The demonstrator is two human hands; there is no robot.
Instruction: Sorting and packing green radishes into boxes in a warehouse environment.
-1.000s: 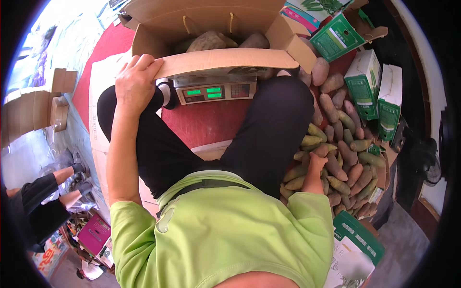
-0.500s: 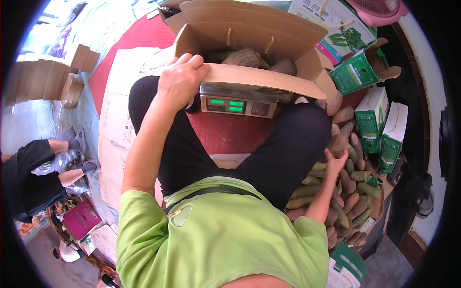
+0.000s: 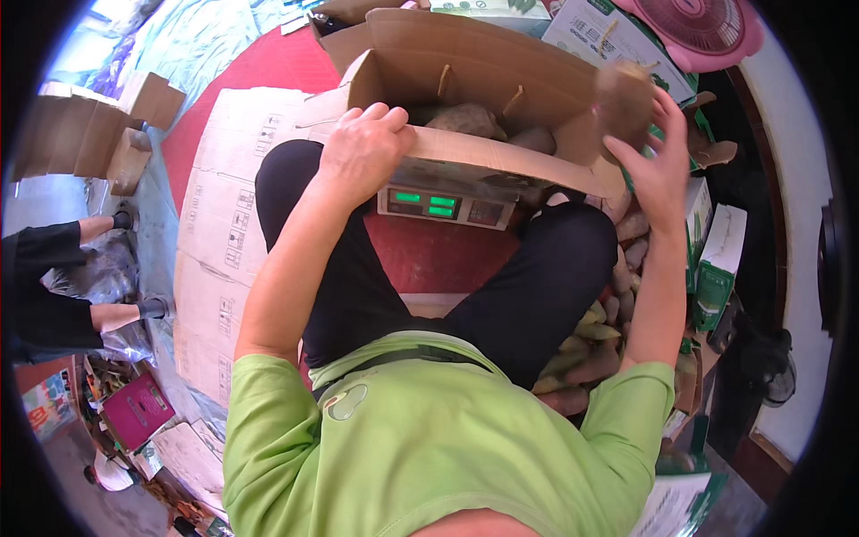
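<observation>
My right hand (image 3: pixel 660 170) is raised at the right end of an open cardboard box (image 3: pixel 528 67), its fingers round a large brown sweet potato (image 3: pixel 624 103), slightly blurred. With my left hand (image 3: pixel 365 154) I grip the near flap (image 3: pixel 501 154) of the box at its left corner. Inside the box lie a big pale-brown sweet potato (image 3: pixel 465 120) and a darker one (image 3: pixel 534 140); the flap hides the rest of the bottom. Below the flap shows a digital scale (image 3: pixel 445 208) with green lit displays, and the box appears to rest on it.
A heap of sweet potatoes (image 3: pixel 582 349) lies beside my right leg, partly behind my arm. Green-and-white cartons (image 3: pixel 718 259) and a pink fan (image 3: pixel 693 27) stand at the right. Flattened cardboard (image 3: pixel 215 233) covers the floor at left; another person's legs (image 3: pixel 116 315) are farther left.
My right hand has lifted the sweet potato from the heap up to the box's right end. My left hand and the flap have shifted slightly right; the box tilts a little.
</observation>
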